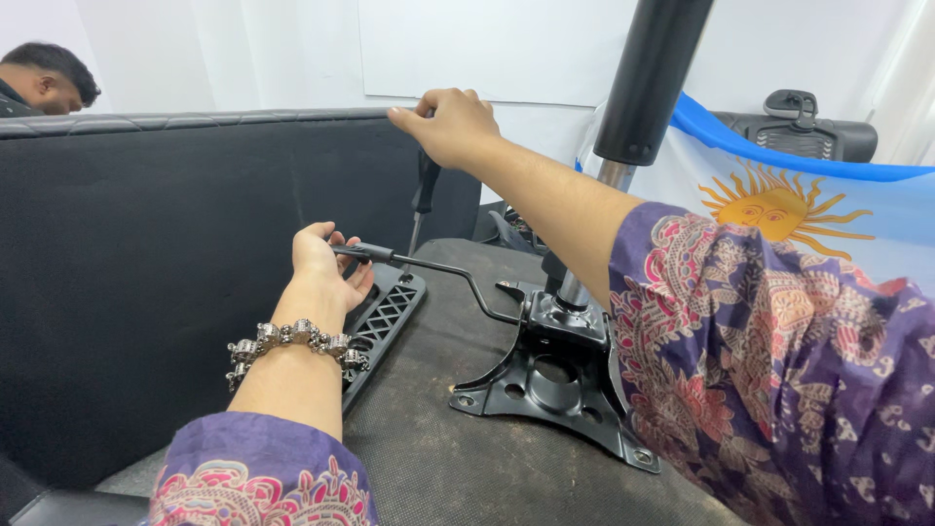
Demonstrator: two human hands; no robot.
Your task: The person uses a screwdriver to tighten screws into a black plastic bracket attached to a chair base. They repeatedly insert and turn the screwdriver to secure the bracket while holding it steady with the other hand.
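Black lever in left hand, right hand on screwdriver

Looks like a chair assembly workshop/office backroom: upturned chair seat w/ black metal tilt mechanism & gas cylinder as work surface, loose mesh plastic part, another office chair behind, plain white walls, black padded partition.

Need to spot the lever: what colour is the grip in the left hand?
Black, head view: lever grip in left hand.
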